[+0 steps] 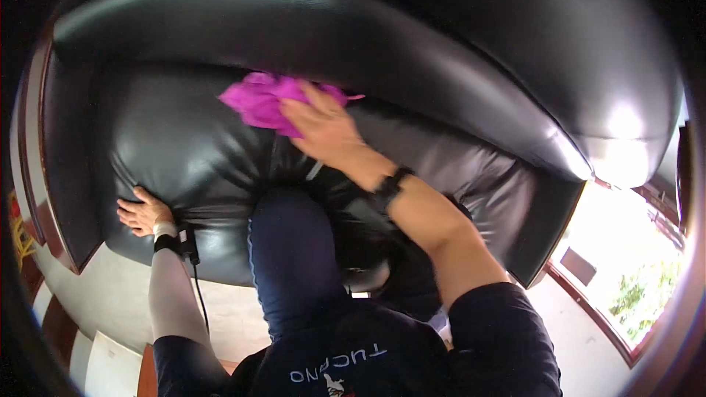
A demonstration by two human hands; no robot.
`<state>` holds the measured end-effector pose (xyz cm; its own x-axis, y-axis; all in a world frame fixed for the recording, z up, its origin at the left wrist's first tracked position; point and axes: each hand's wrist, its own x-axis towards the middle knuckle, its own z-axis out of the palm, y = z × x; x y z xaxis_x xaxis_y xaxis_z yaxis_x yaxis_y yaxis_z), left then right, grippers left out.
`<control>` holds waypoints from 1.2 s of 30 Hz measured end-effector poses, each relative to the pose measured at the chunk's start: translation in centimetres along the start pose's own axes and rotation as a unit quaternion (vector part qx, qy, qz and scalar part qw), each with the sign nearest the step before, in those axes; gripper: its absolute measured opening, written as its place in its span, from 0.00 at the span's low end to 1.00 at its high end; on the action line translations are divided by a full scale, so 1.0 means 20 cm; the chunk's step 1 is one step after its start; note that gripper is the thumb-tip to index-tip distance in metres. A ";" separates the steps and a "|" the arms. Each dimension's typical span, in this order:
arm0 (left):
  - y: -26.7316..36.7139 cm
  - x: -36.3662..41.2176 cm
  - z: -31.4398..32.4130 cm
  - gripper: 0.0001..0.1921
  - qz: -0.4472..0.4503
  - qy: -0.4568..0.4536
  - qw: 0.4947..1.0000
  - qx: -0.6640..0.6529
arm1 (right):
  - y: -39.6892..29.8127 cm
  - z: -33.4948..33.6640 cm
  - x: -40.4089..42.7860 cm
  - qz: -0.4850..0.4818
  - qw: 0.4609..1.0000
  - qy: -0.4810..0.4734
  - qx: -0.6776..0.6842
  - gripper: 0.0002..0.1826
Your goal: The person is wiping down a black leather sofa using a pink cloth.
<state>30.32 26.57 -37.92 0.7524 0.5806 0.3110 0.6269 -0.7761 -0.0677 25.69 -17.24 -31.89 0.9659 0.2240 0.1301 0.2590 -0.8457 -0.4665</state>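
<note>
A bright magenta cloth (259, 100) lies bunched on the black leather-like sofa seat (160, 110), against the foot of the backrest (265, 22). My right hand (322, 124) is spread over the cloth's right part and presses it to the seat; some fingers are blurred. Far to the left, my left hand (144, 212) rests palm down near the seat's front edge, fingers apart and nothing in them. Between the two arms, my knee in dark blue trousers (292, 231) bears on the seat cushion, which creases around it.
Sofa arms with wooden trim stand at the left (71, 165) and right (543, 231). A cable (199, 292) hangs from the device (189, 243) on my left wrist. Pale floor (237, 314) shows below, and a bright opening (623, 253) with greenery lies at the right.
</note>
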 end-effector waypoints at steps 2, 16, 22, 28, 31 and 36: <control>0.01 0.00 0.00 0.41 -0.002 -0.002 1.000 -0.002 | 0.22 -0.25 -0.46 0.065 0.995 -0.041 -0.068 0.34; -0.26 0.41 -0.19 0.26 0.303 -0.281 0.896 0.163 | 0.72 -0.65 -1.58 0.326 0.942 -0.003 -0.074 0.21; 0.19 -0.10 -0.41 0.55 0.159 -0.366 0.917 0.010 | 0.86 -0.79 -1.61 0.242 0.952 -0.188 -0.026 0.20; 0.15 0.03 -0.54 0.43 0.085 -0.219 0.971 -0.046 | 0.46 -0.38 -0.61 -0.027 0.997 -0.013 0.067 0.16; 0.18 0.03 -0.46 0.33 0.173 -0.085 0.981 0.011 | 0.14 -0.26 0.03 -0.157 0.985 0.024 0.069 0.15; 0.21 0.04 -0.31 0.34 0.212 -0.139 0.965 -0.061 | -0.06 0.20 0.50 -0.074 0.996 0.035 0.044 0.12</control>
<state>32.36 22.19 -32.12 0.9718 0.2356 0.0117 0.2357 -0.9717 -0.0158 35.03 -12.07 -33.45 0.9153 0.3057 0.2622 0.4005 -0.7598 -0.5121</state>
